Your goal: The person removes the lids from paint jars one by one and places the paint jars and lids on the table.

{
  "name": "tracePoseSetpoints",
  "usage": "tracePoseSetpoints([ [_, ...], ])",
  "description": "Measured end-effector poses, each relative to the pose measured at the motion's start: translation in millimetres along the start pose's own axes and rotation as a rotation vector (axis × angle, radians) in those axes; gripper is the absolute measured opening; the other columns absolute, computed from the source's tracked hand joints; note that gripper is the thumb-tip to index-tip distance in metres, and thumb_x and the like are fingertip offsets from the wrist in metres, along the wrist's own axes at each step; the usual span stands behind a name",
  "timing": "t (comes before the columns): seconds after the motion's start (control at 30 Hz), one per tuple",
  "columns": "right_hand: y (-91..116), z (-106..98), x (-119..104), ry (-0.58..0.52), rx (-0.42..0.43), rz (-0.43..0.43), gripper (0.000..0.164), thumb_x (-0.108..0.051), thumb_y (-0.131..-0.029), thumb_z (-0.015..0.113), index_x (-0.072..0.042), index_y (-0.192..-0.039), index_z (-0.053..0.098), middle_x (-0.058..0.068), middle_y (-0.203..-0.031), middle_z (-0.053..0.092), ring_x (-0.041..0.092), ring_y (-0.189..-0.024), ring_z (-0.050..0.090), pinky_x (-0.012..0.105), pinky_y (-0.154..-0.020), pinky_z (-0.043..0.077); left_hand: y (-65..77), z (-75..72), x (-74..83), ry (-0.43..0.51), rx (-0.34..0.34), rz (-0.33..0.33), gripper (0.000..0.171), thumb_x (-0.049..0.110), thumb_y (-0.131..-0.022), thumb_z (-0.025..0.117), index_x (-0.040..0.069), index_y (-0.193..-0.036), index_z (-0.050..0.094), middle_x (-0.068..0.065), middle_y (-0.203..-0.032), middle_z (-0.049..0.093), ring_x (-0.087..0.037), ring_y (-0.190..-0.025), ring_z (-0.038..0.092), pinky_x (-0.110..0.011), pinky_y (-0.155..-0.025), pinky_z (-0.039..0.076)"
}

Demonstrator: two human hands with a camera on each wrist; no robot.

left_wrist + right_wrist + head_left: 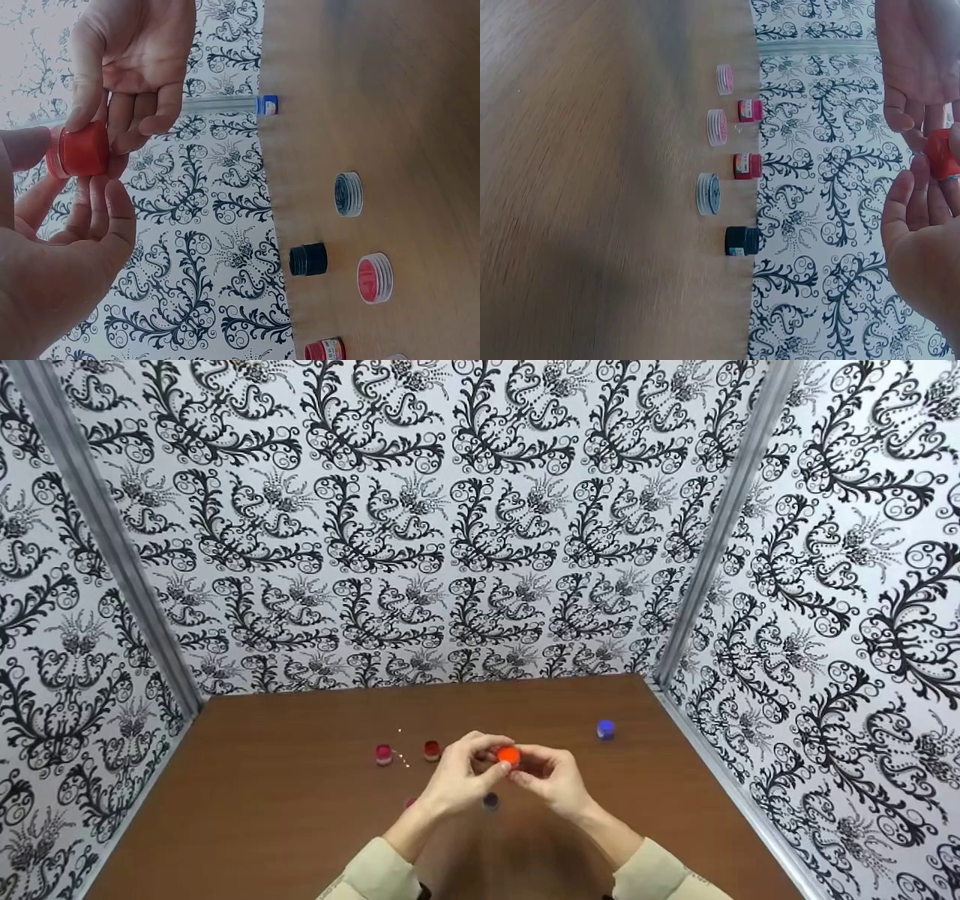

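Both hands meet over the middle of the table around a small orange-red paint jar (508,757). My left hand (459,776) pinches it with the thumb at its ridged clear rim (54,152). From the other side my right hand (559,780) grips the jar body, thumb along it and fingers curled behind. Beyond the hands stand a red jar (432,751), a pink jar (384,755) and a black jar (742,241), the last hidden in the head view. Nearer lie a dark screw lid (348,194), a red lid (375,277) and a pink lid (724,79).
A blue jar (605,730) stands apart at the back right of the brown table (285,840). Small pale specks (401,756) lie beside the pink jar. Patterned panels (420,532) with grey frame posts (720,532) enclose the back and sides.
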State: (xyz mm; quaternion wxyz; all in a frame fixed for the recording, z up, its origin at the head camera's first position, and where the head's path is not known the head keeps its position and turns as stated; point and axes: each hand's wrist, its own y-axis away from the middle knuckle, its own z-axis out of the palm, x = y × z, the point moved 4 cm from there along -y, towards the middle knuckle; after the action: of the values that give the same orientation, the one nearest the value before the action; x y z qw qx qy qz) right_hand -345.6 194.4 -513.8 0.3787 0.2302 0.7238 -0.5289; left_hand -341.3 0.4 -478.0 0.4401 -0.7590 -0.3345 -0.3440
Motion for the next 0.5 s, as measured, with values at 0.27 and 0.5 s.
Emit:
tracePoseSetpoints([
  [0.27, 0.9, 3.1, 2.0, -0.025, 0.016, 0.038, 0.036, 0.008, -0.098, 0.078, 0.026, -0.127, 0.066, -0.015, -0.116, 0.084, 0.001, -0.103, 0.080, 0.021, -0.086, 0.066, 2.2, 3.5, -4.1, 0.078, 0.114, -0.100, 0.030, 0.020, -0.092, 0.093, 0.006, -0.113, 0.077, -0.013, -0.101, 0.080, -0.009, -0.083, 0.071, -0.022, -0.079, 0.062],
  [0.5, -0.8, 5.6, 2.0, -0.055, 0.028, 0.052, 0.037, 0.003, -0.099, 0.080, 0.024, -0.127, 0.068, -0.010, -0.117, 0.085, 0.004, -0.106, 0.081, 0.022, -0.089, 0.067, 4.6, 7.6, -7.3, 0.127, 0.214, -0.189, 0.038, 0.022, -0.083, 0.100, 0.007, -0.104, 0.072, -0.011, -0.100, 0.080, -0.011, -0.081, 0.076, -0.020, -0.076, 0.064],
])
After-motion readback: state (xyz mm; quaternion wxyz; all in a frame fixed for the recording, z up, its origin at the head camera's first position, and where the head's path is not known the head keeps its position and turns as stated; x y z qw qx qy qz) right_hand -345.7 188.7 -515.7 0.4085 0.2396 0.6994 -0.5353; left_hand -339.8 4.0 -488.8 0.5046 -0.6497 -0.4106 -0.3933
